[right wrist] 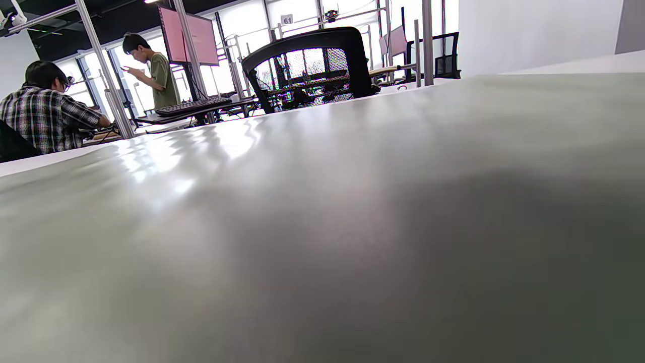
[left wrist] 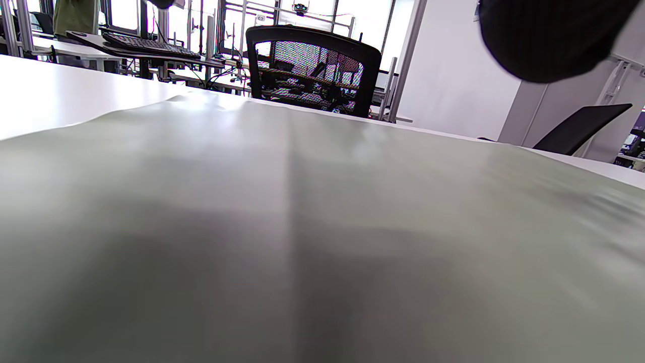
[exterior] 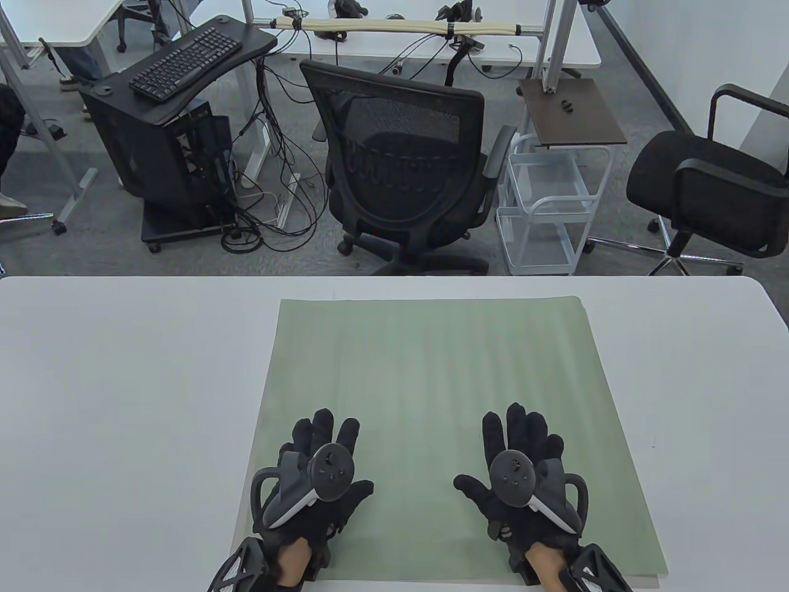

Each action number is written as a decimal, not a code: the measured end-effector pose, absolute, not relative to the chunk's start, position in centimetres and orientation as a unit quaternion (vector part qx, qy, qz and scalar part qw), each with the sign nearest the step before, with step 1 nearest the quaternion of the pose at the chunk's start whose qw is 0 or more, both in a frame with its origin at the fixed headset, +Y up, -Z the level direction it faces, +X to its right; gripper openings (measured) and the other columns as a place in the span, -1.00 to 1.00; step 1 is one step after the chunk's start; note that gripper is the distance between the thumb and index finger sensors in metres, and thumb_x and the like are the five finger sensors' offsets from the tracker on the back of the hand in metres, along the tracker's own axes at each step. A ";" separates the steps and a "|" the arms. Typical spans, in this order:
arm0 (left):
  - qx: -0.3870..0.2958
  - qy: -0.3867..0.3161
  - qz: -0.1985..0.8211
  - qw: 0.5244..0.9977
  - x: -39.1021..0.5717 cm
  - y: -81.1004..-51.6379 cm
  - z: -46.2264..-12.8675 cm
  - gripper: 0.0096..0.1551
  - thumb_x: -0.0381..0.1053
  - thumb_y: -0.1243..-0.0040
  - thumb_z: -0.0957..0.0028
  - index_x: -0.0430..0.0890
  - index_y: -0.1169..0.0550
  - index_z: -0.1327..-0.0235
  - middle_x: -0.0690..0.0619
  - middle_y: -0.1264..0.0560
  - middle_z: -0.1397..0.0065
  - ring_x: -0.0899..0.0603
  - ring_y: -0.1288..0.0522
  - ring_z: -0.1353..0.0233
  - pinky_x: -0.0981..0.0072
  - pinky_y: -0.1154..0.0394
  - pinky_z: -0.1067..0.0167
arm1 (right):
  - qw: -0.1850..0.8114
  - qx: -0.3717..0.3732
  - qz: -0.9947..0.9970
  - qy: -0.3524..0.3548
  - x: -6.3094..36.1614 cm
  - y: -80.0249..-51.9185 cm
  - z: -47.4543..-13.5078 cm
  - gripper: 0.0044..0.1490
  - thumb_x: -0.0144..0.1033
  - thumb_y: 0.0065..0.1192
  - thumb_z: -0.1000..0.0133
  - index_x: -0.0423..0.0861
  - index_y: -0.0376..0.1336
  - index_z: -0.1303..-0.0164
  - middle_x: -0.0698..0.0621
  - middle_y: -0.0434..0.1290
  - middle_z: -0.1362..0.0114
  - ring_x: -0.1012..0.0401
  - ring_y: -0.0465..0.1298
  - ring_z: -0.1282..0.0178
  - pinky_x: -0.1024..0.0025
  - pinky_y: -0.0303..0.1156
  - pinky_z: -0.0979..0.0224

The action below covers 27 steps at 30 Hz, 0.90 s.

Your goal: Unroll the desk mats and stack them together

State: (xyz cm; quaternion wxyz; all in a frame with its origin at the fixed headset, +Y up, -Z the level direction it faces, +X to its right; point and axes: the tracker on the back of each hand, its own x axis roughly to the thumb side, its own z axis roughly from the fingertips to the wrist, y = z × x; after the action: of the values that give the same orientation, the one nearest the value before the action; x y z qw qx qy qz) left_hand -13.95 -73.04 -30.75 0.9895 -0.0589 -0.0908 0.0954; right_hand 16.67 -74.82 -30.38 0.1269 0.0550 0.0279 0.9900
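Note:
A pale green desk mat point(exterior: 431, 370) lies unrolled and flat on the white table point(exterior: 123, 382). A thin pale edge of another sheet shows under it at its near right corner point(exterior: 653, 578). My left hand point(exterior: 320, 456) rests palm down on the mat's near left part, fingers spread. My right hand point(exterior: 518, 456) rests palm down on the near right part, fingers spread. Neither hand grips anything. The mat fills the left wrist view point(left wrist: 302, 227) and the right wrist view point(right wrist: 352, 227). A dark gloved finger point(left wrist: 549, 35) shows at the top right of the left wrist view.
Beyond the table's far edge stand a black mesh office chair point(exterior: 407, 166), a white wire cart point(exterior: 548, 209), a second black chair point(exterior: 715, 179) and a stand with a keyboard point(exterior: 185, 61). Two people point(right wrist: 45, 111) are far off in the right wrist view.

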 end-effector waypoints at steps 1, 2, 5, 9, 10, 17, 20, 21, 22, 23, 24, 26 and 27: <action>-0.060 -0.091 0.095 0.990 -13.9 -73.0 -30.7 0.06 0.37 -0.20 0.24 0.17 0.03 -0.45 -0.18 0.18 -0.66 -0.51 0.06 -0.61 -0.46 -0.03 -0.42 | 0.131 0.055 0.990 0.026 16.8 -74.7 -30.3 0.22 0.51 -0.25 0.09 0.17 -0.66 -0.45 -0.04 -0.77 -0.54 -0.17 -0.68 -0.52 -0.35 -0.56 -0.44; -0.062 -0.089 0.093 0.990 -13.8 -73.0 -30.7 0.07 0.37 -0.20 0.24 0.17 0.03 -0.45 -0.19 0.19 -0.66 -0.51 0.06 -0.61 -0.46 -0.03 -0.42 | 0.134 0.057 0.989 0.025 16.9 -74.5 -30.1 0.23 0.51 -0.25 0.09 0.16 -0.65 -0.45 -0.04 -0.77 -0.55 -0.17 -0.68 -0.53 -0.35 -0.56 -0.44; -0.069 -0.090 0.089 0.990 -13.4 -73.2 -30.8 0.07 0.38 -0.19 0.23 0.17 0.04 -0.45 -0.18 0.20 -0.66 -0.51 0.07 -0.61 -0.45 -0.03 -0.42 | 0.132 0.061 0.989 0.024 16.7 -74.3 -29.9 0.22 0.50 -0.24 0.08 0.16 -0.64 -0.46 -0.04 -0.77 -0.55 -0.17 -0.68 -0.53 -0.35 -0.56 -0.45; -0.072 -0.091 0.065 0.991 -13.2 -73.4 -30.6 0.07 0.37 -0.19 0.23 0.17 0.05 -0.45 -0.18 0.20 -0.66 -0.51 0.07 -0.61 -0.45 -0.02 -0.42 | 0.123 0.066 0.990 0.025 16.2 -74.1 -29.6 0.22 0.50 -0.24 0.08 0.15 -0.62 -0.48 -0.04 -0.76 -0.55 -0.17 -0.67 -0.53 -0.35 -0.55 -0.45; -0.072 -0.091 0.066 0.991 -13.2 -73.3 -30.6 0.07 0.37 -0.19 0.23 0.17 0.05 -0.45 -0.18 0.20 -0.66 -0.51 0.07 -0.61 -0.45 -0.03 -0.42 | 0.122 0.066 0.990 0.026 16.1 -74.1 -29.6 0.22 0.50 -0.24 0.08 0.15 -0.62 -0.48 -0.04 -0.75 -0.56 -0.17 -0.67 -0.53 -0.35 -0.55 -0.45; -0.073 -0.085 0.067 0.991 -13.7 -73.3 -30.7 0.06 0.37 -0.19 0.23 0.17 0.04 -0.45 -0.19 0.20 -0.66 -0.51 0.07 -0.60 -0.45 -0.03 -0.42 | 0.114 0.061 0.990 0.061 15.7 -74.9 -29.8 0.22 0.50 -0.23 0.08 0.14 -0.59 -0.50 -0.05 -0.74 -0.56 -0.18 -0.66 -0.54 -0.35 -0.54 -0.46; -0.073 -0.084 0.067 0.992 -13.8 -73.3 -30.8 0.06 0.37 -0.19 0.23 0.17 0.04 -0.45 -0.18 0.20 -0.66 -0.51 0.07 -0.61 -0.45 -0.03 -0.42 | 0.113 0.060 0.989 0.077 15.6 -75.3 -29.9 0.22 0.49 -0.23 0.08 0.14 -0.59 -0.51 -0.05 -0.74 -0.56 -0.18 -0.66 -0.54 -0.35 -0.54 -0.46; -0.073 -0.083 0.066 0.992 -13.8 -73.3 -30.8 0.06 0.37 -0.19 0.22 0.16 0.04 -0.45 -0.19 0.20 -0.65 -0.51 0.07 -0.61 -0.44 -0.03 -0.42 | 0.113 0.059 0.989 0.080 15.6 -75.4 -30.0 0.22 0.49 -0.23 0.08 0.14 -0.59 -0.50 -0.05 -0.74 -0.56 -0.18 -0.66 -0.54 -0.35 -0.54 -0.46; -0.073 -0.083 0.066 0.992 -13.7 -73.3 -30.8 0.06 0.37 -0.19 0.23 0.17 0.04 -0.45 -0.19 0.20 -0.66 -0.51 0.07 -0.60 -0.44 -0.03 -0.42 | 0.113 0.058 0.989 0.081 15.7 -75.4 -30.0 0.22 0.49 -0.23 0.08 0.14 -0.59 -0.51 -0.05 -0.74 -0.56 -0.18 -0.66 -0.54 -0.35 -0.54 -0.46; -0.074 -0.084 0.065 0.992 -13.7 -73.3 -30.8 0.06 0.36 -0.19 0.23 0.16 0.04 -0.45 -0.19 0.20 -0.65 -0.51 0.07 -0.60 -0.44 -0.03 -0.42 | 0.112 0.058 0.989 0.083 15.7 -75.4 -30.0 0.22 0.49 -0.23 0.08 0.13 -0.59 -0.51 -0.05 -0.74 -0.57 -0.18 -0.66 -0.54 -0.35 -0.54 -0.46; -0.074 -0.084 0.064 0.992 -13.7 -73.3 -30.8 0.06 0.37 -0.19 0.23 0.16 0.04 -0.45 -0.19 0.20 -0.65 -0.51 0.07 -0.60 -0.44 -0.03 -0.42 | 0.111 0.058 0.989 0.084 15.7 -75.4 -29.9 0.22 0.49 -0.23 0.08 0.13 -0.58 -0.51 -0.05 -0.73 -0.57 -0.18 -0.65 -0.54 -0.35 -0.54 -0.46; -0.075 -0.084 0.062 0.992 -13.6 -73.3 -30.7 0.06 0.36 -0.19 0.22 0.16 0.04 -0.45 -0.19 0.20 -0.66 -0.51 0.07 -0.60 -0.44 -0.03 -0.42 | 0.109 0.058 0.989 0.085 15.7 -75.4 -29.9 0.22 0.49 -0.23 0.08 0.13 -0.58 -0.51 -0.06 -0.73 -0.57 -0.18 -0.65 -0.54 -0.35 -0.53 -0.46; -0.075 -0.084 0.062 0.992 -13.6 -73.3 -30.7 0.06 0.36 -0.19 0.23 0.17 0.04 -0.45 -0.19 0.20 -0.66 -0.51 0.07 -0.60 -0.44 -0.03 -0.42 | 0.111 0.056 0.988 0.089 15.8 -75.4 -29.9 0.22 0.50 -0.23 0.08 0.13 -0.58 -0.51 -0.06 -0.73 -0.57 -0.18 -0.65 -0.54 -0.35 -0.53 -0.46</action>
State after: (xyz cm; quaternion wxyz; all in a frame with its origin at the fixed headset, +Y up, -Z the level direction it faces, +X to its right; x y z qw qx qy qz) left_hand -13.56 -73.31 -30.73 0.9917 -0.0751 -0.0842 0.0615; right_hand 15.75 -75.40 -29.92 0.1113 0.0564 0.0892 0.9882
